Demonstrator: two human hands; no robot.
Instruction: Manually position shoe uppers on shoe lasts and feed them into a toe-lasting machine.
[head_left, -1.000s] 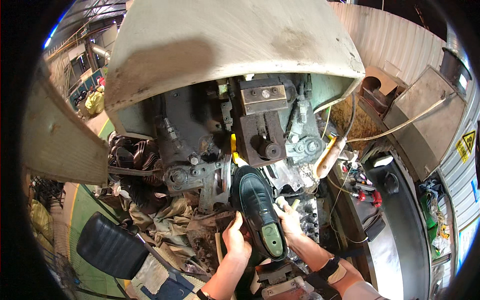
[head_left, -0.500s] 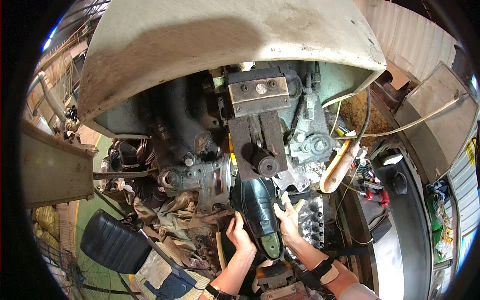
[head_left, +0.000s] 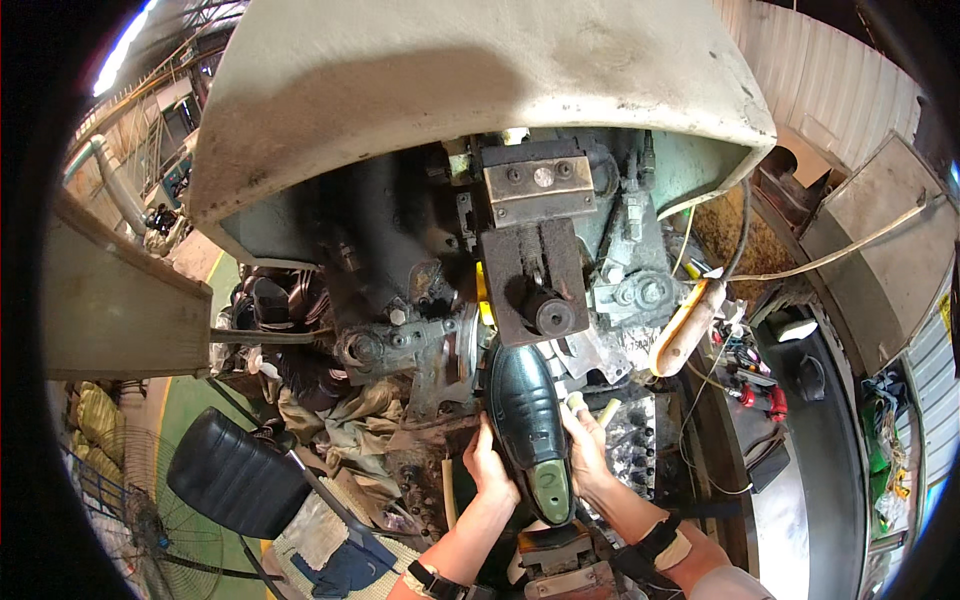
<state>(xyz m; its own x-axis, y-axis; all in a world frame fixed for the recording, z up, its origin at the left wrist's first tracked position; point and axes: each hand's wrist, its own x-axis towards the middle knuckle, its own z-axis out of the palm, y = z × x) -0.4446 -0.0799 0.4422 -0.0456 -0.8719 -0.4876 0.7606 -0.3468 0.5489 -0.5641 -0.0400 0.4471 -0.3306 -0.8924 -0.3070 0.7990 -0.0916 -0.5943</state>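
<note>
One wire fan (head_left: 160, 530) stands at the lower left of the frame, with one black chair back (head_left: 238, 472) just right of it. Below the centre are two hands, each with one dark strap above the wrist. The left hand (head_left: 490, 470) is partly curled against the left side of one black shoe (head_left: 526, 400), thumb pointing up the frame; its other fingers are mostly hidden. The shoe, fitted on one green last (head_left: 551, 488), lies toe-up at lower centre, its toe just below one dark metal block (head_left: 535, 280). The right hand (head_left: 588, 455), also partly curled, grips the shoe's right side. Farther right hangs one tan handle (head_left: 688, 335); at the far right runs one grey tabletop (head_left: 835, 460).
</note>
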